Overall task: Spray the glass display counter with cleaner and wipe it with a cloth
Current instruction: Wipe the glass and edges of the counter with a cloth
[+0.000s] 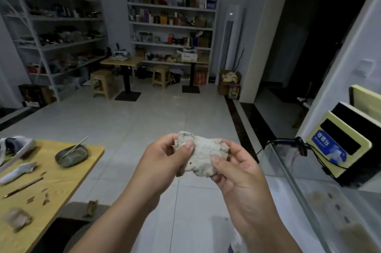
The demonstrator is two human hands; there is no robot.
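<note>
The left hand (165, 158) and right hand (237, 170) are raised together in front of the body, over the tiled floor. Each pinches one side of a bunched, greyish-white cloth (203, 155), with the thumb pressed on its front and the fingers curled behind. The cloth is wadded rather than spread flat, and it touches nothing but the two hands.

The glass surface (292, 186) to be cleaned lies to the right of the hands and lower. Its long edge runs from near the body away toward the wall, so the right hand is the nearer one. A sweep down and to the right looks like the move that would bring the cloth onto the glass. No spray bottle shows anywhere in view.

At the far end of the glass stands a yellow stand (350, 139) with a blue label (328, 148). Its white characters are too blurred to read. A wooden surface (68, 182) with small tools sits well apart on the left.
</note>
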